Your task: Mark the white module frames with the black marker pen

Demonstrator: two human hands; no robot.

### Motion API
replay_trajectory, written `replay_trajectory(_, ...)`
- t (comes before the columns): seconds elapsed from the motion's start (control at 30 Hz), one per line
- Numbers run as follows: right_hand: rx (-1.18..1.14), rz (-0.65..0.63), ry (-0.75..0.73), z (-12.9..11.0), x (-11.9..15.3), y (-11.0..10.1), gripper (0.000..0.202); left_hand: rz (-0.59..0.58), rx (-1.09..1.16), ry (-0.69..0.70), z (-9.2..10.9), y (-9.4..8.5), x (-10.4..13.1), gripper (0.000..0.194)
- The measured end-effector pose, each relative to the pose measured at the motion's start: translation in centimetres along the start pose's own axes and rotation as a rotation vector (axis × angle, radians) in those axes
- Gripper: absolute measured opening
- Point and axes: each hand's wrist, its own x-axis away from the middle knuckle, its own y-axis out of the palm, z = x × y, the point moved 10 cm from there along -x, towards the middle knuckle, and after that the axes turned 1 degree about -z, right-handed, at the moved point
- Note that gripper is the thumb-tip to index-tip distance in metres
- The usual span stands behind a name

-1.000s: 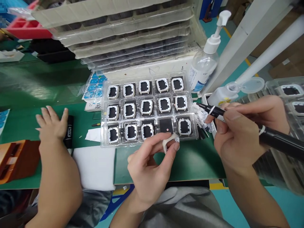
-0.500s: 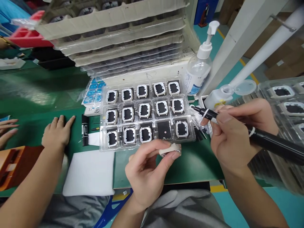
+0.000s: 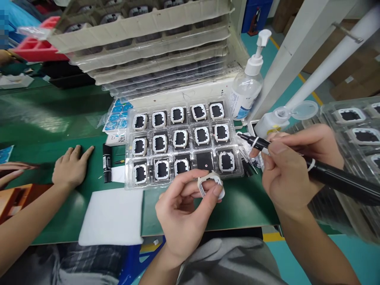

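Observation:
Between the thumb and fingers of my left hand (image 3: 184, 211) is a white watch case frame (image 3: 219, 180), tilted so its open middle shows. It is held just in front of a clear plastic tray (image 3: 192, 151) with several similar frames in its pockets. One front-row pocket (image 3: 205, 161) shows only its black bottom. My right hand (image 3: 292, 170) grips a black marker pen (image 3: 335, 174), uncapped, its tip pointing left beside the tray's right edge. The marker tip and the frame are apart.
Stacked trays (image 3: 148, 43) rise behind. A pump bottle (image 3: 246, 89) and a white flip-top bottle (image 3: 273, 122) stand right, near more trays (image 3: 350, 138). Left lie another marker (image 3: 107, 162), a white foam sheet (image 3: 111, 215) and a co-worker's hand (image 3: 71, 166).
My left hand has turned the watch case frame from edge-on so that its opening shows. My right hand with the marker has barely moved. The co-worker's arm at the left has shifted a little.

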Motion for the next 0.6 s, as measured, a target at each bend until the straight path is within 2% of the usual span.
replay_trajectory(0.1, 0.019, -0.001, -0.011, -0.2, 0.1, 0.1, 0.011, 0.013, -0.064, -0.022, -0.2, -0.3, -0.3, 0.025)
replay_trajectory(0.17, 0.024, -0.005, -0.014, -0.3, 0.1, 0.1, 0.01, 0.011, -0.191, -0.005, -0.1, -0.6, -0.9, 0.024)
replay_trajectory(0.3, -0.026, -0.031, -0.006, -0.3, 0.1, 0.3, 0.01, -0.029, -0.536, 0.109, 0.6, -0.7, -3.0, 0.023)
replay_trajectory(0.4, -0.056, -0.052, 0.011, -0.1, 0.2, 0.5, 0.011, -0.108, -0.757, 0.187, 0.7, 0.3, -4.0, 0.028)
replay_trajectory(0.47, -0.063, -0.062, 0.024, 0.0, 0.2, 0.6, 0.011, -0.123, -0.846, 0.241, 1.0, 0.8, -4.0, 0.033)
replay_trajectory(0.6, -0.051, -0.054, 0.033, 0.1, 0.3, 0.6, 0.01, -0.082, -0.937, 0.317, 2.0, 1.2, -3.3, 0.035)
